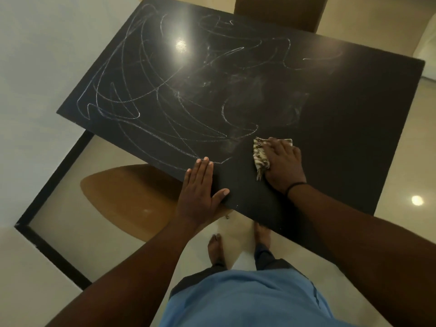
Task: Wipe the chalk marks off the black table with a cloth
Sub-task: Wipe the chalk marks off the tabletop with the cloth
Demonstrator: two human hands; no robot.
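The black table (342, 128) fills the middle of the head view. White chalk marks (146, 95) loop across its left and centre; the right part is dark, with faint smears near the middle. A small patterned cloth (259, 156) lies on the table near the front edge. My right hand (283, 164) presses flat on the cloth, covering most of it. My left hand (200, 187) rests flat on the table's front edge, fingers straight, just below the nearest chalk line.
A brown chair seat (132, 199) sits under the table's front left. Another brown chair (278, 10) stands at the far side. A black frame (54, 185) runs along the floor at left. My bare feet (215, 249) stand on the pale tiled floor.
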